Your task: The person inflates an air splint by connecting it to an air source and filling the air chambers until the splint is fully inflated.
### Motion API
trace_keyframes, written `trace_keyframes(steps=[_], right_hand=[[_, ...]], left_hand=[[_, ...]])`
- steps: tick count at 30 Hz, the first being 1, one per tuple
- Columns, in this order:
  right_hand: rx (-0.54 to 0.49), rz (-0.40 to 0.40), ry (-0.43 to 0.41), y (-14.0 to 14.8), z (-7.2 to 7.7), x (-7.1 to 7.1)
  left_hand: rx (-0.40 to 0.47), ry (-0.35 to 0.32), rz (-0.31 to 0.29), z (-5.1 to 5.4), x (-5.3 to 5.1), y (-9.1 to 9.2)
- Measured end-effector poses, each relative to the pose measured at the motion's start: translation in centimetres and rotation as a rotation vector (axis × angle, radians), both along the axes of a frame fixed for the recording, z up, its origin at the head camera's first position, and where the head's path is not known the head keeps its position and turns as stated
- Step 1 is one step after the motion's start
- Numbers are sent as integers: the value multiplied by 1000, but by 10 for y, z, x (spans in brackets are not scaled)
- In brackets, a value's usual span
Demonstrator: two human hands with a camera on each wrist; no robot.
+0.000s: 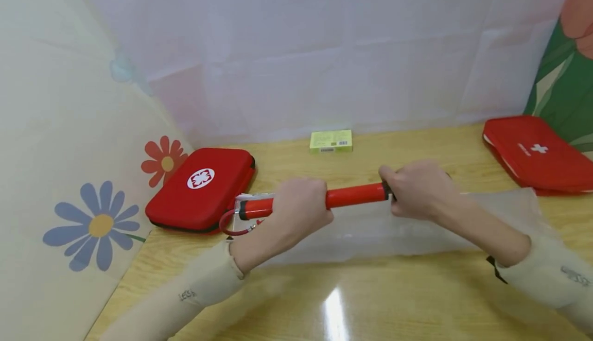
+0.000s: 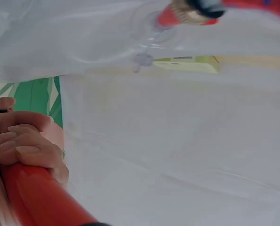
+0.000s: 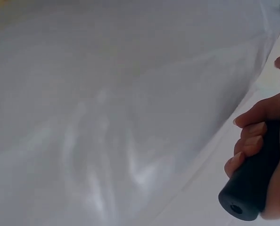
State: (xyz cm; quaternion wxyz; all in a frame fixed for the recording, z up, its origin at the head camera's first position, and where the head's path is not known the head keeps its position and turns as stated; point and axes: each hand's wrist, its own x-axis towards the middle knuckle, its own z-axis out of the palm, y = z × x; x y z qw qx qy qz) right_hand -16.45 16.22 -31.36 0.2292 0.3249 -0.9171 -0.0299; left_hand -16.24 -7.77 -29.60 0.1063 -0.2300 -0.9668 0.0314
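Note:
My left hand (image 1: 302, 204) is wrapped around the red barrel of a hand pump (image 1: 354, 195), held level above the table. At the pump's right end my right hand (image 1: 419, 189) grips the black handle (image 3: 253, 174), whose rounded end shows in the right wrist view. From the barrel's left end a thin red hose (image 1: 225, 225) loops down. A clear plastic inflatable (image 1: 431, 227) lies under the pump, looking partly puffed up. In the left wrist view, a red nozzle (image 2: 168, 18) with a metal collar sits at the inflatable's round valve.
A red hard case (image 1: 199, 202) with a white emblem stands at the left on the wooden table (image 1: 370, 300). At the back lies a small yellow-green box (image 1: 331, 141). A red first aid pouch (image 1: 551, 158) is at the right. Cloth backdrops rise behind and left.

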Motion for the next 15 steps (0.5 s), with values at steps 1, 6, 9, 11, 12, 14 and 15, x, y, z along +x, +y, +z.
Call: trace_keyframes(steps=[1,6,9,11,12,14,15], right_hand=[[2,-2,-14,-5,1,0],[35,7,-63,-28,8,0],[31,38,-104,-31,9,-6],[2,80,-136,-25,6,-13],[-17,98,-153,-19,4,-18],[-70,116,-162,-1,1,-27],[-101,122,-150,10,1,-32]], left_hand=[[-6,5,-5,1,0,3],[-28,20,-21,1,-1,10],[-19,-14,-11,1,-3,7],[-20,-34,-3,0,-6,1],[-21,-43,1,0,-8,-4],[-23,-43,16,-1,-14,-14],[-22,-22,26,-1,-16,-20]])
